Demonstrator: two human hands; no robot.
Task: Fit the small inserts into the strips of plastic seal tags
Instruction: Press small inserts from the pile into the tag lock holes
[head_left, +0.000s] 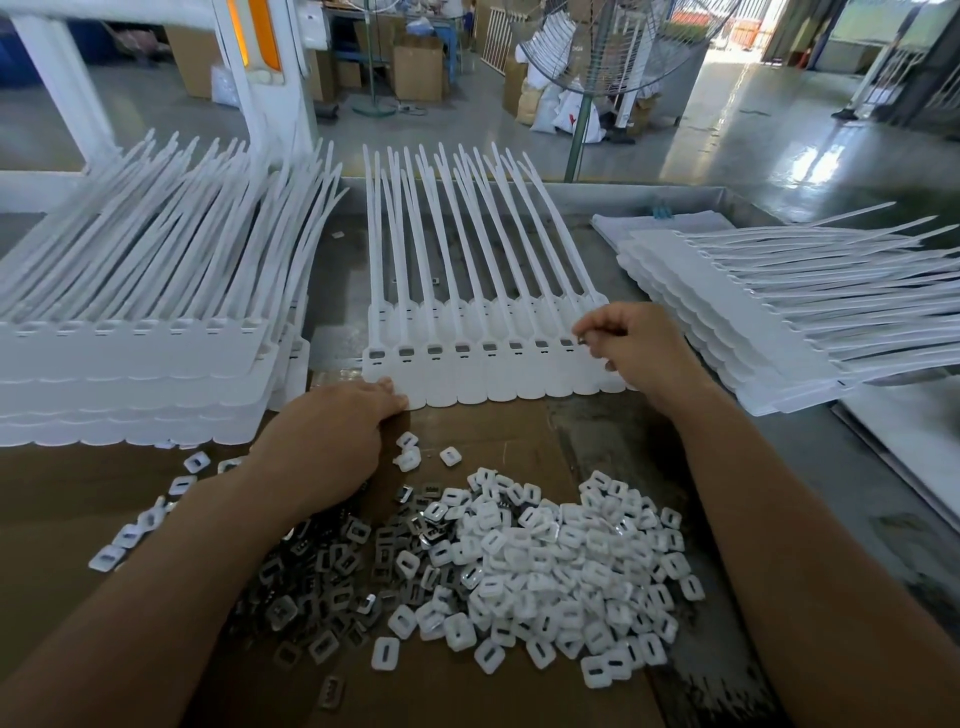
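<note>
Flat white tag strip, dark inserts seated.

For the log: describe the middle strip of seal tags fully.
The middle strip of seal tags is white plastic: a row of joined flat heads, long tails fanning away. It lies flat, dark inserts in most heads. The left hand presses its near-left corner; the right hand pinches an insert at its right end.

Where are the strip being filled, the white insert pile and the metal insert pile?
strip being filled (519, 379): head view, on its near row of flat tabs.
white insert pile (571, 561): head view, on the middle of the heap.
metal insert pile (332, 566): head view, on the middle of the dark heap.
</note>
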